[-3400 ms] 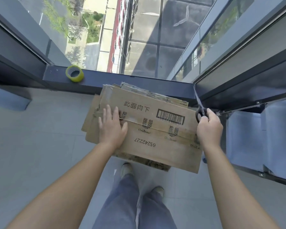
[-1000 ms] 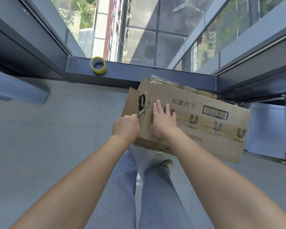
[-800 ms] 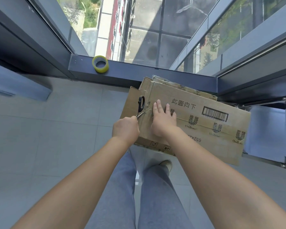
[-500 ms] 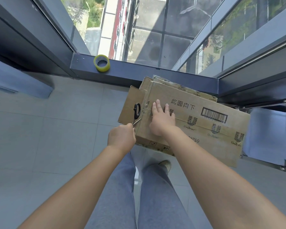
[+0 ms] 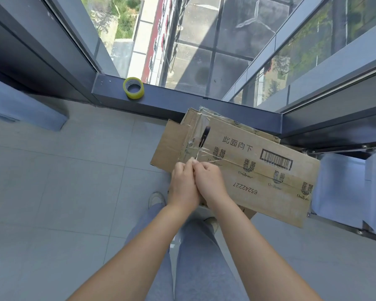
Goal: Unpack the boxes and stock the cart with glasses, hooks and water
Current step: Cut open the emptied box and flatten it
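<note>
A brown cardboard box (image 5: 269, 183), printed with a barcode and sealed with clear tape, lies flat side up on the floor by the window. My left hand (image 5: 182, 187) and my right hand (image 5: 212, 183) meet with pinched fingertips at the taped seam near the box's left end. Black-handled scissors (image 5: 205, 135) point away from my left fingertips, which grip the blade end; the handle is blurred. My right fingers pinch a strand of clear tape (image 5: 211, 162) lifted off the seam. A side flap (image 5: 167, 146) stands open at the left.
A yellow-green tape roll (image 5: 133, 88) sits on the dark window sill (image 5: 182, 105). More flattened cardboard (image 5: 258, 131) lies behind the box. A pale blue-covered cart frame (image 5: 347, 192) stands at the right. My feet and legs are below the box on grey floor tiles.
My right hand has left its flat press on the box top and joined the left hand at the seam, pinching tape. The scissors' handle has swung right, over the box top.
</note>
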A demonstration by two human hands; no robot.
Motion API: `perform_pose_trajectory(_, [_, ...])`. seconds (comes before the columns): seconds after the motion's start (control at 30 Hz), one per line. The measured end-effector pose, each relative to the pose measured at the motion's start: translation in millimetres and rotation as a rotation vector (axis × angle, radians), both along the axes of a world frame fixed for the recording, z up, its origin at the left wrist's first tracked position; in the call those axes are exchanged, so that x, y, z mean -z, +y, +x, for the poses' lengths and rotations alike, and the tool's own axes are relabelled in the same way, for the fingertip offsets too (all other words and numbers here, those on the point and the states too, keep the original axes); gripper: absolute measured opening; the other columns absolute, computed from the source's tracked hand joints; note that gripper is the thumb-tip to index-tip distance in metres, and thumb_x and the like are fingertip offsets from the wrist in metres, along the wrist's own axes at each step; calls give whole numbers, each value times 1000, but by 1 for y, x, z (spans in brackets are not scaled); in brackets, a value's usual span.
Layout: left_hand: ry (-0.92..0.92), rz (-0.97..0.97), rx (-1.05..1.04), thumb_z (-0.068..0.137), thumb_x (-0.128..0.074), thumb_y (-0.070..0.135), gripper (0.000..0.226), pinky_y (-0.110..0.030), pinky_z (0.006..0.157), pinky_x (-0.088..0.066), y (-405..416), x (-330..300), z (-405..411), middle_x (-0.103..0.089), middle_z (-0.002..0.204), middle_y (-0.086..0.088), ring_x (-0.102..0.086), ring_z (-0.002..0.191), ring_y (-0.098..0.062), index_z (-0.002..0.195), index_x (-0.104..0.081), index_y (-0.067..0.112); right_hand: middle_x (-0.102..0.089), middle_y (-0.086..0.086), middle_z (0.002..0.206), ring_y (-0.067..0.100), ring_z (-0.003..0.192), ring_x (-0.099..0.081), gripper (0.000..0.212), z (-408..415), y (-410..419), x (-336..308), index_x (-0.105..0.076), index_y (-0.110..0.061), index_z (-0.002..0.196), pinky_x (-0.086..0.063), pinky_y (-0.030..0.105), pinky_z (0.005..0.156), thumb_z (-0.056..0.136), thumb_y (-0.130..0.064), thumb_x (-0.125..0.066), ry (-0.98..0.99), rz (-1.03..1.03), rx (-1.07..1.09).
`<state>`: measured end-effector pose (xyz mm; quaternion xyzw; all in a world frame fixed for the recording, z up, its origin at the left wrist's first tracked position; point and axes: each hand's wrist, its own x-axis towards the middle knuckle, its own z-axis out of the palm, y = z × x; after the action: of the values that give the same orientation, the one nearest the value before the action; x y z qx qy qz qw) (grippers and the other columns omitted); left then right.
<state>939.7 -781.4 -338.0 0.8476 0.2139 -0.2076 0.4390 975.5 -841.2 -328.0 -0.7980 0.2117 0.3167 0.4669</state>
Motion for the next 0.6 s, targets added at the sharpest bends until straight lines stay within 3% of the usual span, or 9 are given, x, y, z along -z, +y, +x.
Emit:
perform_pose_trajectory(0.17, [1, -115, -20, 86, -49, 17, 40, -40, 92, -40, -7, -2, -5, -44, 113, -11, -43, 107, -29, 124, -51, 3, -47, 4, 64, 21, 68, -44, 32, 8, -2, 8, -44, -9, 64, -35, 31, 65, 94, -20, -47, 12, -82, 17])
perform_pose_trajectory(0.27, [-72, -177, 140, 73, -49, 32, 60, -30, 93, -39, 6, 5, -6, -42, 101, -1, -43, 98, -20, 131, -54, 17, -45, 0, 67, 21, 74, -45, 32, 19, -12, 15, -41, -15, 65, -35, 32, 69, 97, -18, -42, -19, -160, 18])
perform_pose_trajectory(0.3, [-72, -199, 107, 73, -52, 35, 60, -26, 91, -40, 13, 7, -4, -41, 99, 1, -44, 92, -16, 131, -55, 20, -43, -1, 68, 21, 72, -44, 33, 24, -16, 15, -39, -17, 65, -35, 31, 69, 98, -19, -40, -29, -188, -21])
perform_pose_trajectory(0.4, [44, -149, -190, 84, -55, 23, 49, -25, 90, -39, 31, 17, 6, -47, 110, -4, -51, 91, -17, 132, -53, 14, -40, -2, 70, 19, 66, -39, 34, 34, -26, 17, -33, -18, 67, -29, 31, 58, 101, -23, -34, -44, -332, -285])
perform_pose_trajectory(0.5, [194, -88, -161, 88, -49, 12, 49, -27, 99, -34, 25, 27, 14, -43, 130, -11, -46, 117, -25, 137, -45, 7, -47, 1, 80, 23, 78, -43, 26, 37, -31, 21, -38, -14, 78, -33, 32, 66, 102, -24, -32, -36, -435, -560])
perform_pose_trajectory(0.6, [280, -56, -163, 88, -50, 17, 44, -32, 100, -33, 9, 27, 21, -37, 133, -12, -37, 122, -29, 130, -45, 2, -51, 7, 92, 26, 83, -46, 19, 44, -37, 22, -42, -15, 90, -37, 34, 69, 102, -26, -32, -43, -499, -758])
